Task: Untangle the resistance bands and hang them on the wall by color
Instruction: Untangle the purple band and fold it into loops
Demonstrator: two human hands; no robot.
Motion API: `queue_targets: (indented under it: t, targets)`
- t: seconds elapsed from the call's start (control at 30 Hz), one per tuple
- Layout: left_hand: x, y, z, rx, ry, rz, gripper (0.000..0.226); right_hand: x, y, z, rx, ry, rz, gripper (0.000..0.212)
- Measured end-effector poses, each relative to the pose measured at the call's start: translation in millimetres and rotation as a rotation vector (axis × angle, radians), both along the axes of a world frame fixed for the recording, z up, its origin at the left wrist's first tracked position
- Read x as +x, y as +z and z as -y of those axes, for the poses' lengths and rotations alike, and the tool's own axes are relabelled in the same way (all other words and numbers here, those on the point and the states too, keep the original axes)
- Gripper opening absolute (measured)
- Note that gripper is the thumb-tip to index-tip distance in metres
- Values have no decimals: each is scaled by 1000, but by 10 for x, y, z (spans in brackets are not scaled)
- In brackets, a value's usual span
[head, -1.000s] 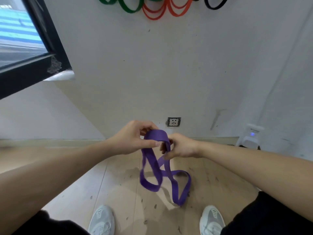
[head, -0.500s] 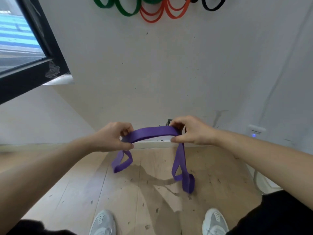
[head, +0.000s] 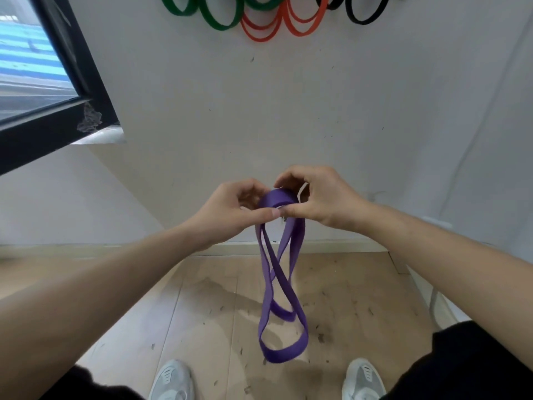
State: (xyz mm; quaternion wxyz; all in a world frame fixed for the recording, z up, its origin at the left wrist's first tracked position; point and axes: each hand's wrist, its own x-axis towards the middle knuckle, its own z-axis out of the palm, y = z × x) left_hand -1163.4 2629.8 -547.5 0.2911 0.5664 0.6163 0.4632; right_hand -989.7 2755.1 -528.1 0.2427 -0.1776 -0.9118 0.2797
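The person stands facing the white wall [head: 288,116] with both hands raised close together at chest height. The left hand [head: 230,210] and right hand [head: 320,197] each pinch the top of a purple band [head: 277,198], fingers and thumbs curled round it, thumb tips nearly meeting. From that grip the band hangs down in the air in loose loops whose strands cross halfway down, ending above the wooden floor [head: 202,313] between two grey shoes [head: 170,379]. High on the wall, green bands [head: 219,20] hang at the left, orange bands [head: 259,36] in the middle and black bands [head: 363,20] at the right. A dark-framed window [head: 86,82] stands off to the left
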Motion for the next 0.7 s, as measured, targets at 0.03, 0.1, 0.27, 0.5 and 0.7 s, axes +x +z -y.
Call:
queue_targets:
  t: [0.03,0.1,0.27,0.5,0.7]
  targets:
    - [11,8,-12,13,8,-11,27,-8,-12,-3,-8,9,10,37]
    - [11,18,-25,35,13,-34,25,-16,-44,-5,-40,18,35,37]
    - [7,54,-25,72,17,-78,23,-27,-91,27,-170,76,45,36]
    - [-102,126,42,106,70,-18,39,-50,101,94,-206,95,-81,45]
    - [-121,-110,72,-5,15,-11,62,-78,124,29,-241,98,-153,33]
